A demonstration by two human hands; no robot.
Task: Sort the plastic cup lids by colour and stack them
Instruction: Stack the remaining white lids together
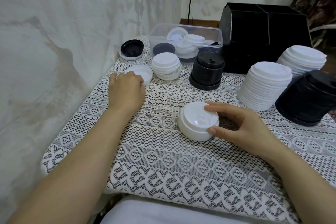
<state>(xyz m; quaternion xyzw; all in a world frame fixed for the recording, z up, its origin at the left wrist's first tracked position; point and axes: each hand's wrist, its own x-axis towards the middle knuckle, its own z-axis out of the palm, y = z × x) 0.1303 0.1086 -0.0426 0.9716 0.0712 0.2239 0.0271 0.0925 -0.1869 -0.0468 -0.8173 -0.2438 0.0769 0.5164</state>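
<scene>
A short stack of white lids [197,121] stands mid-table; my right hand [240,129] grips it between thumb and fingers. My left hand [126,89] reaches far left, fingers curled on the rim of an upturned white lid [143,73]. Behind that sit a leaning white stack [166,66], a black stack [207,71] and a black lid lying in a white one [131,50]. At the right stand two tall white stacks [265,87] [302,61] and a tall black stack [307,98].
A clear plastic tub [214,32] at the back holds several loose white and black lids. A black divided box [263,36] stands behind the stacks. The wall runs close along the left. A lace cloth [163,160] covers the table, whose front edge is near my lap.
</scene>
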